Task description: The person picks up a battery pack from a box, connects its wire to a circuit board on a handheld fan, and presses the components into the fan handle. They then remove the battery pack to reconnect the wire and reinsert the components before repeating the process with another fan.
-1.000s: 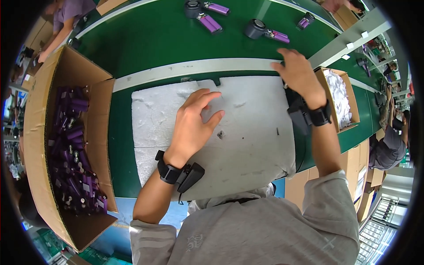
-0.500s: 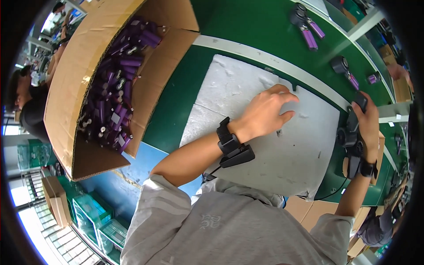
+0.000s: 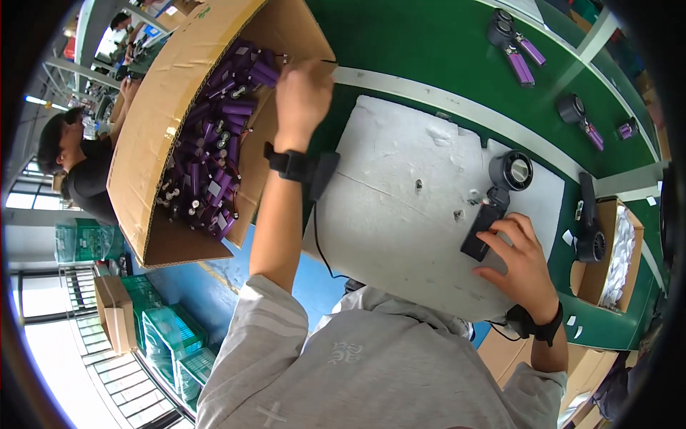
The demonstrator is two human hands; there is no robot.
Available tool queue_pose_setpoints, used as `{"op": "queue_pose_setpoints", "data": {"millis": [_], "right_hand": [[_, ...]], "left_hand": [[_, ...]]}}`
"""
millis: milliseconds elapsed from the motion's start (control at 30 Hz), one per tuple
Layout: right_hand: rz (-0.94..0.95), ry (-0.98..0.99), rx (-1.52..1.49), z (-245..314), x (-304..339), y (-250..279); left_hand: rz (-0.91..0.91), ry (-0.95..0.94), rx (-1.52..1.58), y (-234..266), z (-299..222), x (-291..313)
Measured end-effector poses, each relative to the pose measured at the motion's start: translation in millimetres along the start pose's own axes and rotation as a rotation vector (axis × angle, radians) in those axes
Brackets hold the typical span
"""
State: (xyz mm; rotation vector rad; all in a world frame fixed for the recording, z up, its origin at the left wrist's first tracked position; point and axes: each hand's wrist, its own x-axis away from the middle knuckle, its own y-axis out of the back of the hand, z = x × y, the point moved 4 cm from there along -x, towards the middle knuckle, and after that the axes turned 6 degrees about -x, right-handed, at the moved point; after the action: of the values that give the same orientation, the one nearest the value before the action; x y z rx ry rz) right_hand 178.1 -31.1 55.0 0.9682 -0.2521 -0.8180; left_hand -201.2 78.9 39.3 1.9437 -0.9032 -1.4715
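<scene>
Purple batteries [image 3: 214,161] fill the bottom of the big cardboard box [image 3: 143,143] at 10 o'clock, so there looks to be plenty left to get through. The dark handheld fan [image 3: 490,216] lies on the white foam pad [image 3: 400,250], over toward 3 o'clock, head pointing at 1 and handle at 7. No purple shows on it, so this one's probably barely started. The person's right hand [image 3: 520,261] comes in from 5 o'clock, fingers loosely spread, tips at the handle, thumb off it. Left hand [image 3: 304,96] is up at 11 o'clock by the box's near wall; fingertips are hidden, so can't tell if it's pinching anything. Out on the green bench, one fan [image 3: 504,27] at 1 o'clock and another fan [image 3: 572,109] at 2 have purple cells exposed, so they seem further along, though not closed up. A dark spare fan [image 3: 589,243] at 3 o'clock shows no purple.
</scene>
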Motion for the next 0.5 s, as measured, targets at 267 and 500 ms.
{"op": "queue_pose_setpoints", "data": {"millis": [267,500], "right_hand": [[-0.078,-0.022,-0.389,-46.8,1.4,-5.1],[-0.194,0.017,-0.534,-55.1,3.6,-6.9]], "left_hand": [[0.348,0.449,-0.494,-18.3,69.2,-35.2],[0.135,0.433,-0.323,-21.4,89.7,-35.6]]}}
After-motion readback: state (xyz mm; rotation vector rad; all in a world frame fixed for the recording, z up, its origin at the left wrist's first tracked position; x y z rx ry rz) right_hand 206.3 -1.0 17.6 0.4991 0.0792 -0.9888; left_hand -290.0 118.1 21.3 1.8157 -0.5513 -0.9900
